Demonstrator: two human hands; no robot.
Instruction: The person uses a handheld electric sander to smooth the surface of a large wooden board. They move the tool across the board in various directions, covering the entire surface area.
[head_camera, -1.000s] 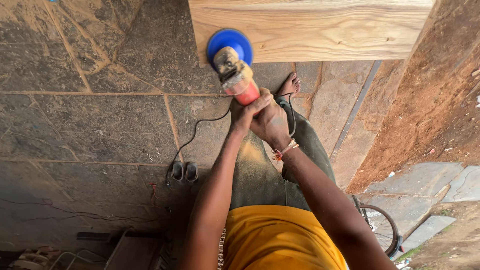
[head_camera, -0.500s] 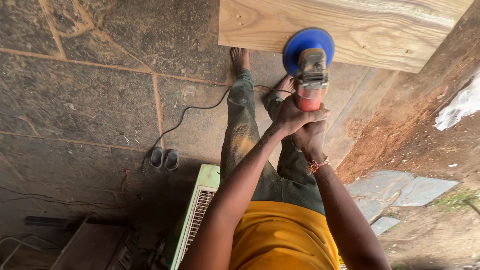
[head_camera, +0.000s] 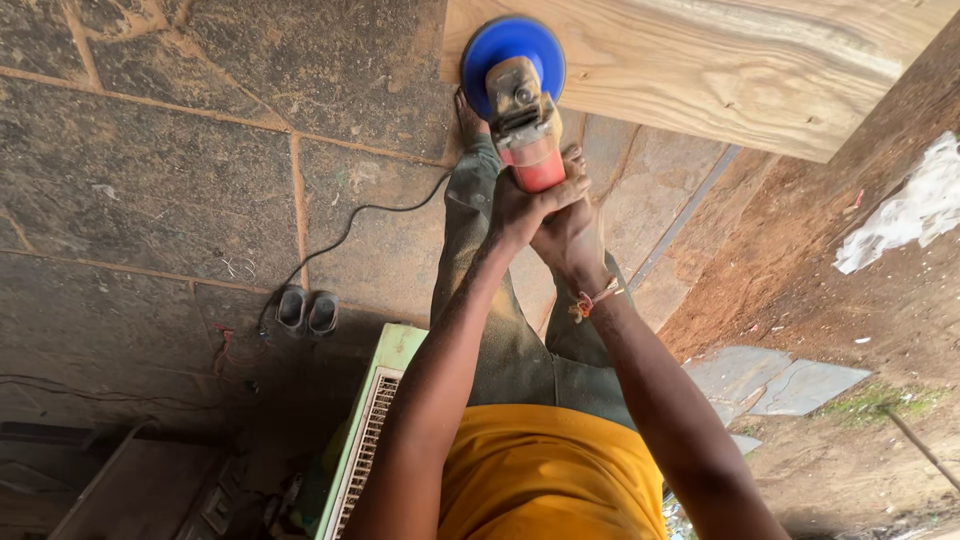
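We wrap both hands, left (head_camera: 520, 212) and right (head_camera: 572, 238), fingers curled tight around the sander (head_camera: 525, 125); its blue disc (head_camera: 512, 50), ahead of our fingertips, should sit flat on the board (head_camera: 700, 70).

No packages, labels, signs or screens showed anywhere in the view from the head camera.
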